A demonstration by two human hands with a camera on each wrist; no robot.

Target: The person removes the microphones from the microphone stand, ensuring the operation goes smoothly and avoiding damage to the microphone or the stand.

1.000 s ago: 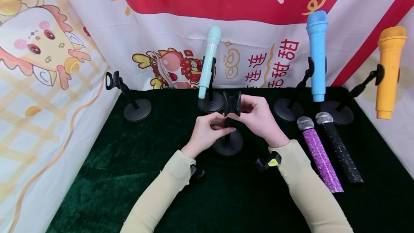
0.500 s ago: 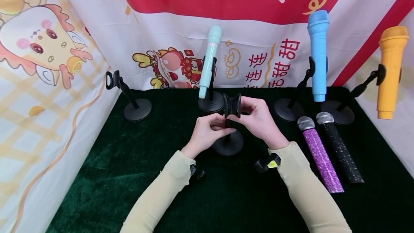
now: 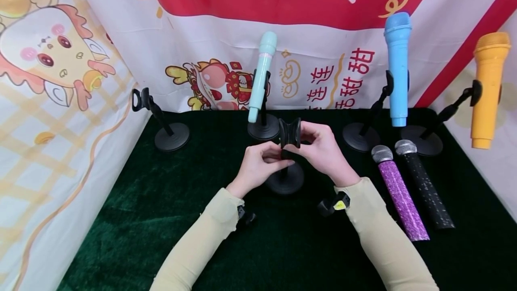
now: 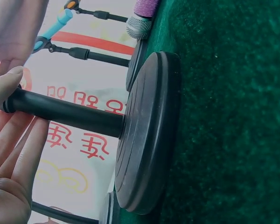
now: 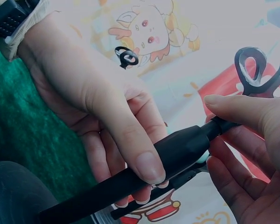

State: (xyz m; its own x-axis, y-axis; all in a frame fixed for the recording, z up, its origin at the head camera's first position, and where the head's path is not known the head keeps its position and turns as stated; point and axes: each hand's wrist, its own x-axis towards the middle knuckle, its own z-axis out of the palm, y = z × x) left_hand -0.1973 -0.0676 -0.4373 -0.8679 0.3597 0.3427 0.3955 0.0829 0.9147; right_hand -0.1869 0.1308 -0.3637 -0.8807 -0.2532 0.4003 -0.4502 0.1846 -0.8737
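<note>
Both my hands are on a black microphone stand [image 3: 285,181] with a round base. My left hand [image 3: 256,165] grips its upright pole [image 4: 70,109] from the left, thumb on one side and fingers on the other. Higher up, my right hand [image 3: 325,149] pinches the neck just under the clip [image 3: 290,133], as the right wrist view shows. That clip is an open black cradle with no microphone in it. The base [image 4: 147,135] sits at the green cloth in the left wrist view.
Behind are stands holding a mint microphone [image 3: 262,75], a blue one [image 3: 397,71] and an orange microphone [image 3: 488,91]. Another stand [image 3: 171,137] at back left has a bare clip. A purple glitter microphone [image 3: 404,201] and a black one [image 3: 428,187] lie on the green cloth [image 3: 181,183].
My right hand and the clip have dropped very slightly. My left hand keeps the same hold on the pole.
</note>
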